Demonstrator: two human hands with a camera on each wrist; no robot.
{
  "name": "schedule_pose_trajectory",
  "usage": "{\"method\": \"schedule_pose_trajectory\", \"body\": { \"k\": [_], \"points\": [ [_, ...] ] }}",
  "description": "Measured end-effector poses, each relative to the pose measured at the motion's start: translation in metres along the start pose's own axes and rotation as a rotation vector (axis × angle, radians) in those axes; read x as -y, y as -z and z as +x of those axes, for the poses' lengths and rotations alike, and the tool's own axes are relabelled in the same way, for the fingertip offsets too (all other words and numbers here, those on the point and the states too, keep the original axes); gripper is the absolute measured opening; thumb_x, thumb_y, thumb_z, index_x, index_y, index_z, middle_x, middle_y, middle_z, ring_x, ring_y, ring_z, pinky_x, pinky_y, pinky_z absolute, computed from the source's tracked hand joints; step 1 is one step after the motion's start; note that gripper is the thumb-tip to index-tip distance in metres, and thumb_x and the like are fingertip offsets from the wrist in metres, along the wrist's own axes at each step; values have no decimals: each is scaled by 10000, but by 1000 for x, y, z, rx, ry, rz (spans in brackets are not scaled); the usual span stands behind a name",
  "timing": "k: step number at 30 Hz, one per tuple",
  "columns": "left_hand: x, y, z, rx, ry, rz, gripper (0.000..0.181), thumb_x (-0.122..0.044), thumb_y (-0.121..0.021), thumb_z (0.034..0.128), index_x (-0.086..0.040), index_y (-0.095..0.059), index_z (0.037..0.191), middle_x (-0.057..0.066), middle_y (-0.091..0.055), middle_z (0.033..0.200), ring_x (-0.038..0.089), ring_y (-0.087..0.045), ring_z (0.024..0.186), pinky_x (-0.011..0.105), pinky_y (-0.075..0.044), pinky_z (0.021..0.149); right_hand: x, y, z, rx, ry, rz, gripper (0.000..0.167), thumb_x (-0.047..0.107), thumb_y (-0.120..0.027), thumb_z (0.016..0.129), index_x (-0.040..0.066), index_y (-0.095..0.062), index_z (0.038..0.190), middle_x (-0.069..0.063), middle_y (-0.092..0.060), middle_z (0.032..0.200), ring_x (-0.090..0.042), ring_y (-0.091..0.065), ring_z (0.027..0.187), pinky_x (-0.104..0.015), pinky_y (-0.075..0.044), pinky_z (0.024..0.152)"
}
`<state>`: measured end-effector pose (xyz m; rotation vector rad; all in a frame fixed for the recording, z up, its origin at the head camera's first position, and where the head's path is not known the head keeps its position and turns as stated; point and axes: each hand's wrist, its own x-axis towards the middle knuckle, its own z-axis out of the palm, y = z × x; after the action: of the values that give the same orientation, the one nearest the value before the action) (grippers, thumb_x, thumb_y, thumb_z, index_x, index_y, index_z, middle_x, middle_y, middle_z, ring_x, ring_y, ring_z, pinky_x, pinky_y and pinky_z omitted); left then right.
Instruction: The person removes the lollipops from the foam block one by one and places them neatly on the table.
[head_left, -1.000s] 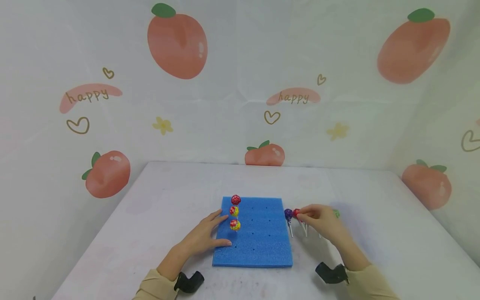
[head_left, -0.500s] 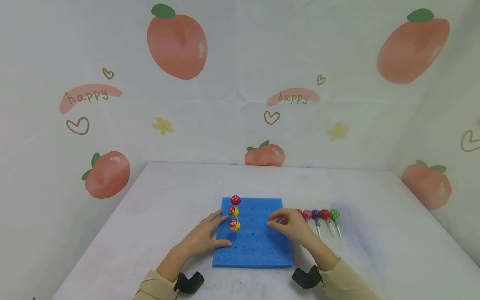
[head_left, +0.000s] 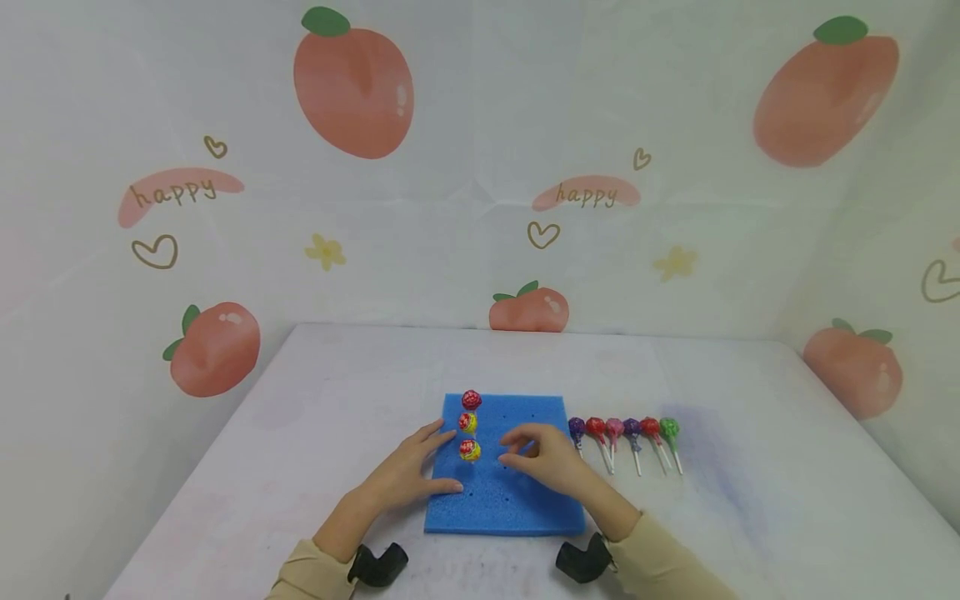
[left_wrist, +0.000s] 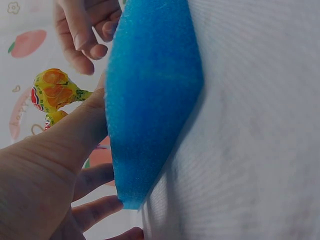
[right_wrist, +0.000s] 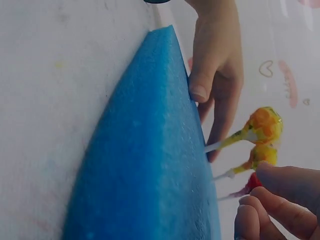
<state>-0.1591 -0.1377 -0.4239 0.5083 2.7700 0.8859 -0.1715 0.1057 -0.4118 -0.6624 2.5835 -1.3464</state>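
Note:
A blue foam board (head_left: pixel 543 500) with small holes lies on the table. Three lollipops stand upright along its left side: a red one (head_left: pixel 471 400) at the back, a yellow-and-red one (head_left: pixel 468 422) in the middle, and another yellow-and-red one (head_left: pixel 470 450) in front. My left hand (head_left: pixel 405 473) rests on the board's left edge, thumb and fingers spread beside these lollipops. Over the board's middle hovers my right hand (head_left: pixel 551 458), fingers loosely bent and thumb apart from them. In the right wrist view nothing shows between its fingertips (right_wrist: pixel 265 170).
Right of the board several lollipops lie in a row on the white table (head_left: pixel 375 358), from a purple one (head_left: pixel 577 427) to a green one (head_left: pixel 670 428). A white backdrop (head_left: pixel 450 242) with printed fruit stands behind.
My right hand has moved left, from the lollipop row to over the middle of the board, uncovering the row. My left hand has stayed put, and so have the standing lollipops.

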Motion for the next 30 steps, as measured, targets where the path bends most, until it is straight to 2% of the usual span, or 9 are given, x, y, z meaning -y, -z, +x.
{"method": "schedule_pose_trajectory", "body": {
  "k": [9, 20, 30],
  "points": [
    [1, 0, 1, -8, 6, -7, 784, -478, -728, 747, -129, -444, 1390, 164, -314, 1510, 411, -307, 1376, 620, -333, 1046, 4, -11, 5, 31, 3, 47, 273, 189, -674, 854, 12, -657, 1060, -112, -670, 866, -58, -551, 630, -161, -460, 529],
    [-1, 1, 0, -13, -6, -7, 776, -462, -730, 753, -108, -450, 1383, 175, -322, 1502, 420, -309, 1372, 622, -330, 1047, 7, -21, 10, 31, 33, 38, 277, 177, -683, 846, 21, -655, 1072, -113, -673, 872, -66, -566, 656, -153, -470, 549],
    [0, 1, -1, -19, -25, -3, 775, -450, -736, 751, -96, -453, 1379, 187, -327, 1496, 435, -312, 1364, 627, -331, 1042, 9, -27, 13, 28, 17, 48, 316, 163, -687, 840, 4, -635, 1108, -125, -684, 893, -67, -550, 638, -159, -455, 527]
  ]
}}
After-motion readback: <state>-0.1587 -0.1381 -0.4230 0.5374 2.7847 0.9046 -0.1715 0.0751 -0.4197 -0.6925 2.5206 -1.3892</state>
